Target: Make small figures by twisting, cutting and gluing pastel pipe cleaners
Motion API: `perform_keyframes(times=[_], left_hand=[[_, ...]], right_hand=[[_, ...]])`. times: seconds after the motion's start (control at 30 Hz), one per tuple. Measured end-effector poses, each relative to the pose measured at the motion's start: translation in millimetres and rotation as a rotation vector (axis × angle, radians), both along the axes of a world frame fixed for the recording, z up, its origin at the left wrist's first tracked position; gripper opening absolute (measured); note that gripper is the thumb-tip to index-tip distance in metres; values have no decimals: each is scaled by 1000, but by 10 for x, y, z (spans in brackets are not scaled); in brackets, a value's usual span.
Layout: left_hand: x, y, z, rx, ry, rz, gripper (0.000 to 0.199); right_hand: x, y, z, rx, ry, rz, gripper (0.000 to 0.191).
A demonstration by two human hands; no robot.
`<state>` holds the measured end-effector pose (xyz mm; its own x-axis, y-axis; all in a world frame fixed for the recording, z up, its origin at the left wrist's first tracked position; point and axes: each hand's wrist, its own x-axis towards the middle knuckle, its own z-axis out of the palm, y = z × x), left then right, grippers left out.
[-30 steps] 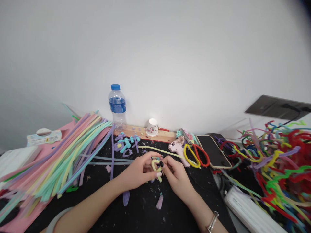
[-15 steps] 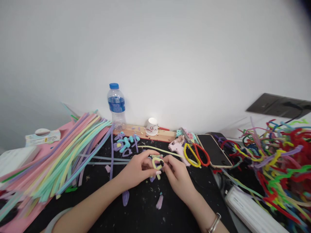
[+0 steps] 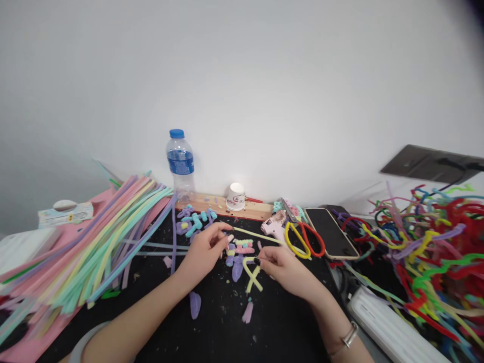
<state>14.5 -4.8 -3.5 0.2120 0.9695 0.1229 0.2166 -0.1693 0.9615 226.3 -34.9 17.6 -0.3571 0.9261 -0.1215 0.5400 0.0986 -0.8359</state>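
My right hand [image 3: 278, 264] pinches a pale yellow pipe cleaner loop [image 3: 252, 276], its two ends crossing and hanging down. To its left, my left hand [image 3: 206, 247] reaches toward a long pale yellow pipe cleaner [image 3: 257, 234], thumb and index finger apart; whether it touches the strip is unclear. Between the hands lie pink and yellow fuzzy pieces [image 3: 244, 246] and a purple piece [image 3: 237, 268]. Below them is a small lilac tuft [image 3: 247, 312], and a purple leaf-shaped piece [image 3: 195, 305] rests under my left wrist.
Pastel pipe cleaners [image 3: 102, 242] spread at left, colourful tangled ones [image 3: 434, 252] at right. Behind stand a bottle [image 3: 180, 164] and a paper cup [image 3: 235, 196]. Scissors [image 3: 298, 237], a pink glue gun [image 3: 278, 229], a phone [image 3: 333, 233] and a white power strip [image 3: 389, 327] are right of centre.
My hands have moved apart, the left one up and left, the right one slightly right. The yellow loop has left my left fingers and hangs from my right hand; the pieces between are uncovered.
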Motion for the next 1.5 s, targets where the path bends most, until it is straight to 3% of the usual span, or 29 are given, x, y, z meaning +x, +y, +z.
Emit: perform_keyframes(times=[0.2, 0.47, 0.77, 0.97, 1.17, 1.5], left_hand=[[-49, 42, -4, 53, 79, 97, 17], [-36, 43, -25, 21, 85, 73, 17], [-31, 45, -45, 24, 102, 50, 19], [-6, 2, -24, 84, 243, -41, 18], [8, -42, -15, 195, 409, -236, 11], [-11, -28, -37, 245, 501, -278, 10]], right_hand=[[34, 4, -17, -148, -32, 55, 20], [13, 7, -81, -49, -260, 16, 16], [-8, 6, -141, -6, -281, 18, 10], [-12, -1, -95, 16, -264, -22, 9], [-53, 3, -52, 27, -260, -69, 2], [-69, 19, -56, 37, -281, -106, 4]])
